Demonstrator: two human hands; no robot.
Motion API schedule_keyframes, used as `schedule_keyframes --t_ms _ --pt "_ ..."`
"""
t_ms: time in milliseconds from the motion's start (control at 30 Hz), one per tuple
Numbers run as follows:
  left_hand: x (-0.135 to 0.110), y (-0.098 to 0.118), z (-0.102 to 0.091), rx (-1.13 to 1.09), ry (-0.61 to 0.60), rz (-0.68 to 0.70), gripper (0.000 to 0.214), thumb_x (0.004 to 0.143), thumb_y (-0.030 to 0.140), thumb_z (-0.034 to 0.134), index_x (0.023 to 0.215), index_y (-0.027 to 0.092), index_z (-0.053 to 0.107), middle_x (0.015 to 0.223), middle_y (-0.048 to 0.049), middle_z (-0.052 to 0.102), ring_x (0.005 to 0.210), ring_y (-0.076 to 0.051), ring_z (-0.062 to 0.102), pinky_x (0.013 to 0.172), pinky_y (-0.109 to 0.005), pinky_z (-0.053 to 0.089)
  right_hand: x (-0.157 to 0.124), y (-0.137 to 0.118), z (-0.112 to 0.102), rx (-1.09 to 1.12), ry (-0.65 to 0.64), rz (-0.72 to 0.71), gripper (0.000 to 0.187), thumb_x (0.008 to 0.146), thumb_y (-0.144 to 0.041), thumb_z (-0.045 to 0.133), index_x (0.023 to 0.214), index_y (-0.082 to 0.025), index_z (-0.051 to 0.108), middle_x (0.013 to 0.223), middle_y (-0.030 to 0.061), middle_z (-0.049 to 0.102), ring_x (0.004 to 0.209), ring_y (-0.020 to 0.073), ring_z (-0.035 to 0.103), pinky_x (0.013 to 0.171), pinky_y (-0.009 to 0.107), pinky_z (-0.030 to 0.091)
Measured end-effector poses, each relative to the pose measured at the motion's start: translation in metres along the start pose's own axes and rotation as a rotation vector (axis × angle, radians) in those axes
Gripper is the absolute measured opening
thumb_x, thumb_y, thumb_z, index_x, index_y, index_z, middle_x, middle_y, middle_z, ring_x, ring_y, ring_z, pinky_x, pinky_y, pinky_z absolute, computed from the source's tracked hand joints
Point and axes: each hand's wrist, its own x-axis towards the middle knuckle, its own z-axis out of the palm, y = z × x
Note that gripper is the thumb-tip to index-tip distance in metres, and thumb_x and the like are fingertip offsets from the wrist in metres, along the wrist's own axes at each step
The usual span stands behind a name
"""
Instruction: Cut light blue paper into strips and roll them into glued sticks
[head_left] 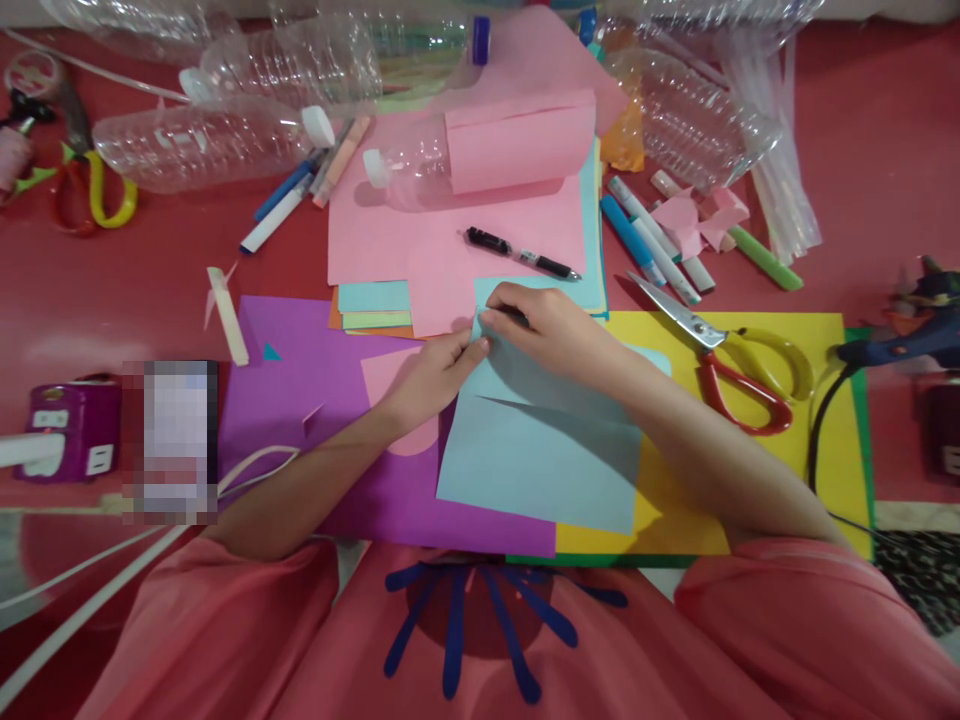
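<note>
A light blue paper sheet (540, 455) lies in front of me across a purple sheet (300, 400) and a yellow sheet (780, 340). My left hand (431, 375) pinches the blue sheet's far left corner between thumb and fingers. My right hand (544, 320) rests on the same far edge, its fingers curled and pressed down on the paper beside the left hand. The two hands touch at the corner. A pink cut-out (397, 400) lies partly under my left wrist.
Red-and-yellow scissors (735, 365) lie on the yellow sheet to the right. A black pen (521, 253) rests on pink paper (442, 230) beyond my hands. Clear plastic bottles (217, 140), markers (285, 200), a glue gun (915, 330) and a purple power strip (67, 430) surround the work.
</note>
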Motion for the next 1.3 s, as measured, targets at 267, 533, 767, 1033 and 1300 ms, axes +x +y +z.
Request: schedule_keyframes --t_ms 267,533,767,1033,1300 --pt "-0.0001 0.0018 -0.0004 0.044 0.001 -0.012 0.039 0.094 0.050 0.040 0.068 0.021 0.036 0.064 0.0044 0.031 0.059 -0.011 0.032 0.056 -0.026 0.028 -0.0007 -0.0016 -0.0020 0.041 0.011 -0.007 0.021 0.091 -0.030 0.046 0.076 -0.018 0.054 0.069 0.0014 0.055 0.062 0.0121 0.041 0.063 0.027 0.029" --pt "-0.0016 0.0043 0.0015 0.061 -0.031 0.025 0.039 0.093 0.052 0.036 0.068 0.022 0.033 0.063 0.0049 0.029 0.058 -0.011 0.029 0.055 -0.026 0.024 0.0018 0.0017 -0.0028 0.196 -0.004 -0.053 0.013 0.085 -0.025 0.048 0.076 -0.018 0.054 0.070 0.0001 0.056 0.063 0.0114 0.042 0.062 0.027 0.031" --pt "-0.0014 0.0046 0.0015 0.091 -0.048 -0.007 0.039 0.092 0.054 0.035 0.070 0.022 0.034 0.065 0.0045 0.031 0.061 -0.011 0.031 0.057 -0.027 0.026 0.0029 0.0039 -0.0038 0.228 -0.008 -0.057 0.015 0.085 -0.025 0.047 0.074 -0.017 0.054 0.067 -0.0007 0.054 0.062 0.0109 0.041 0.061 0.027 0.031" --pt "-0.0024 0.0028 0.0017 0.097 -0.057 -0.013 0.040 0.093 0.054 0.034 0.071 0.021 0.037 0.065 0.0046 0.033 0.062 -0.011 0.033 0.058 -0.027 0.027 0.0033 0.0041 -0.0041 0.226 -0.012 -0.059 0.015 0.084 -0.025 0.047 0.072 -0.018 0.053 0.066 -0.0013 0.052 0.061 0.0106 0.040 0.060 0.027 0.030" --pt "-0.0033 0.0043 0.0020 0.079 -0.044 -0.018 0.041 0.093 0.053 0.037 0.067 0.022 0.032 0.062 0.0049 0.029 0.057 -0.011 0.029 0.054 -0.027 0.023 0.0030 0.0036 -0.0047 0.239 -0.012 -0.073 0.013 0.082 -0.021 0.047 0.071 -0.018 0.053 0.065 -0.0021 0.049 0.061 0.0103 0.037 0.060 0.026 0.029"
